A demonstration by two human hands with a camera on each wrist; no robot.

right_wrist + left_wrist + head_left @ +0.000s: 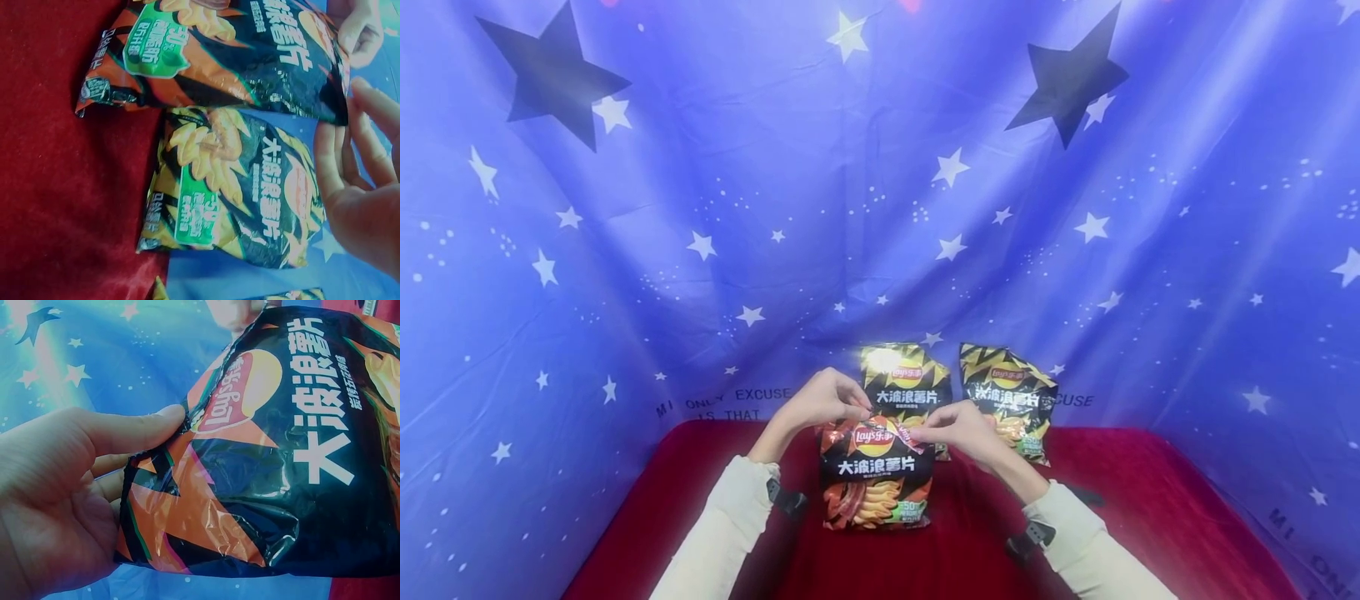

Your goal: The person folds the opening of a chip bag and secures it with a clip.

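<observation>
An orange-and-black chip bag [876, 492] is held upright by its top edge between the two hands. The left hand [823, 400] pinches the top left part, its thumb on the printed front in the left wrist view, where the bag [325, 519] shows a dark, uneven top edge. At the top right corner the right hand [962, 433] pinches the edge, which looks folded or torn there; which one, I cannot tell. In the right wrist view, fingertips of the right hand [369, 169] meet the corner of the bag [219, 69].
Two yellow-and-black chip bags stand behind: one [906, 396] partly hidden by the orange bag, another [1009, 400] to its right. A red cloth [1157, 508] covers the table. A blue star-patterned curtain [850, 183] hangs behind. A dark object [1086, 497] lies beside the right wrist.
</observation>
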